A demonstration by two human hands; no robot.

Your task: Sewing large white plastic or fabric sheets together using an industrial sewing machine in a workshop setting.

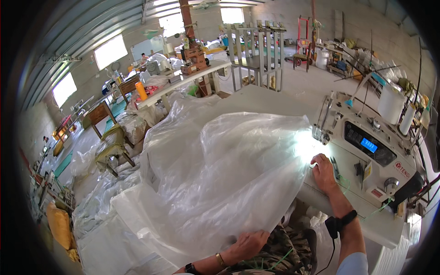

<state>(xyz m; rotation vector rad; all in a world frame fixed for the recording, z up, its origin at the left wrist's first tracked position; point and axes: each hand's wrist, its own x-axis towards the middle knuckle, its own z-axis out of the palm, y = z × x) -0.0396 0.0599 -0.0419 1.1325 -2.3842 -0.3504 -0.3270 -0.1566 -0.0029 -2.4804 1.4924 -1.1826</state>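
A large translucent white plastic sheet (pixel 229 156) spreads in loose folds over the sewing table, its right end gathered under the lit needle area of a white sewing machine (pixel 366 146). Low in front of my body, my left hand (pixel 250 243) is closed on the near edge of the sheet. My right hand (pixel 324 173) rests on the machine bed just on the near side of the needle, its fingers bent and closed at the sheet's edge. Dark thread snips (pixel 336 168) lie beside the right hand. Glare hides the needle itself.
White thread cones (pixel 391 103) stand behind the machine. More plastic sheeting (pixel 105 229) is heaped at the left, near a wooden chair (pixel 112 135). Beyond the table are a workbench (pixel 183 82) with an orange bottle (pixel 141 90) and a grey metal rack (pixel 259 59).
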